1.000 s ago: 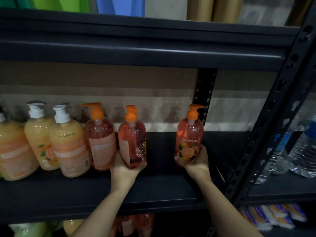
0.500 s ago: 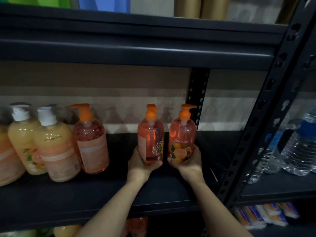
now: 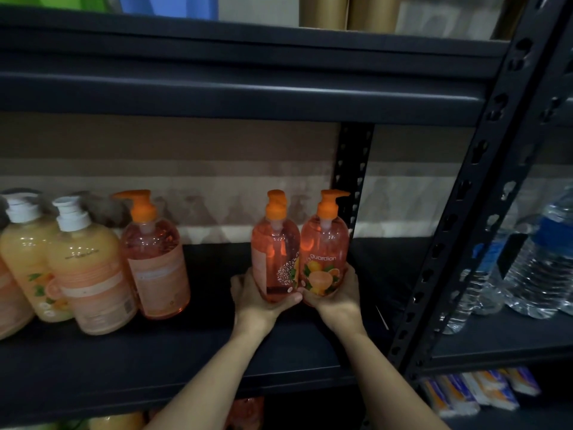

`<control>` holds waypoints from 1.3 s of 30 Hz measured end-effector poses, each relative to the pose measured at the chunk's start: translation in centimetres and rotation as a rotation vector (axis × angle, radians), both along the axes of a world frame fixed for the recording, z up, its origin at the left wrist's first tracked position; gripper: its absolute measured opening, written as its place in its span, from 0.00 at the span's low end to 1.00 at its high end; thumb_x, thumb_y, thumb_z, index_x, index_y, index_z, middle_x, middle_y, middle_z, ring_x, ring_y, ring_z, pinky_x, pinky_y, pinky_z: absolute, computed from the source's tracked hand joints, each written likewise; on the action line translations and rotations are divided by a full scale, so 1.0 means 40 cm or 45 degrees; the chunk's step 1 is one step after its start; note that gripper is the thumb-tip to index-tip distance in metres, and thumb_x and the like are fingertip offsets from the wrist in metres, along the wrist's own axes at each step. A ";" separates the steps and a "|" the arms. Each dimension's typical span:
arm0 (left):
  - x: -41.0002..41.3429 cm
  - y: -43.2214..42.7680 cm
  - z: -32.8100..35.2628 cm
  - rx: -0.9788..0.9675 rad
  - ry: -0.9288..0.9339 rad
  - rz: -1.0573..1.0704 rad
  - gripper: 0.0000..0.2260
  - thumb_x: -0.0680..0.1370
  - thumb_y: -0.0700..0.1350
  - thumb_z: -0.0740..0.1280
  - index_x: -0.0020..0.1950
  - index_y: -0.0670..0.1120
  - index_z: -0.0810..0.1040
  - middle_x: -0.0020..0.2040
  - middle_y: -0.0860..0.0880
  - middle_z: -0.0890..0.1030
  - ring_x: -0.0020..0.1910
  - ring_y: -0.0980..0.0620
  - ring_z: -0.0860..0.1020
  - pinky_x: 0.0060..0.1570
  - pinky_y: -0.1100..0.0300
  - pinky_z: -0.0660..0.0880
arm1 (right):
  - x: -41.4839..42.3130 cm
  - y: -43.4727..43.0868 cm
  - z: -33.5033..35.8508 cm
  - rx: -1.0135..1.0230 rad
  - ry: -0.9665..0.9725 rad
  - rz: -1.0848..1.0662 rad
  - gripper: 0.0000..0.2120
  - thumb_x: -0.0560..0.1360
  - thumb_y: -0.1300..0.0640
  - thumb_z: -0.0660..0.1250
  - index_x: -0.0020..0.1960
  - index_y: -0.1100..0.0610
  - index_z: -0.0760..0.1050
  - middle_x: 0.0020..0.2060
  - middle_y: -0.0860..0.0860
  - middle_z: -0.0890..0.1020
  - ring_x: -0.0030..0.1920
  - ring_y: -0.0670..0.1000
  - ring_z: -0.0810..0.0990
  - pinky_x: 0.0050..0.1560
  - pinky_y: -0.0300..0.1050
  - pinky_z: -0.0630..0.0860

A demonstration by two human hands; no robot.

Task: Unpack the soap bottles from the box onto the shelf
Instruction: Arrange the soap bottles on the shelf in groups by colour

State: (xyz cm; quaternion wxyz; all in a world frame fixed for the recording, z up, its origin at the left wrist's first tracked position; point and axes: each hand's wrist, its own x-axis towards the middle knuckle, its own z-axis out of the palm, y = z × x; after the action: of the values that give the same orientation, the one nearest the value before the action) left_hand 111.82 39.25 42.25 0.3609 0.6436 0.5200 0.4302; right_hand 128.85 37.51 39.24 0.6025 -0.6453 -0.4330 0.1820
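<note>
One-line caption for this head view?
Left hand and right hand hold two orange soap bottles side by side on the shelf.

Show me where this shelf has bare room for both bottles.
Bare shelf board lies between the standing orange-pump bottle and the two held bottles, and along the front edge. The far left is crowded with yellow bottles.

On the shelf [image 3: 155, 361], near its right end, two soap bottles stand side by side and touching, the left bottle [image 3: 274, 256] in the left hand [image 3: 260, 297], the right bottle [image 3: 325, 252] in the right hand [image 3: 336, 294]. Toward the left end a third pump bottle [image 3: 155, 259] stands apart, with more bottles [image 3: 86, 268] crowded beside it. Right of the upright post [image 3: 449, 243], water bottles [image 3: 539, 259] stand on the neighbouring shelf.
</note>
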 end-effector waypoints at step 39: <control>0.021 -0.012 -0.024 0.122 -0.068 0.102 0.36 0.74 0.54 0.73 0.77 0.44 0.62 0.68 0.43 0.67 0.67 0.47 0.70 0.59 0.62 0.64 | -0.005 -0.014 0.018 -0.041 0.156 0.101 0.48 0.56 0.58 0.85 0.70 0.48 0.65 0.59 0.47 0.79 0.57 0.45 0.79 0.58 0.42 0.77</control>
State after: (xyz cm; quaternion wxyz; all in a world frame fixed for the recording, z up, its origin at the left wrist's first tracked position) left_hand 112.65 38.76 41.27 0.3258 0.6272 0.5143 0.4858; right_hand 128.65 36.95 39.98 0.6096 -0.6248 -0.4176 0.2520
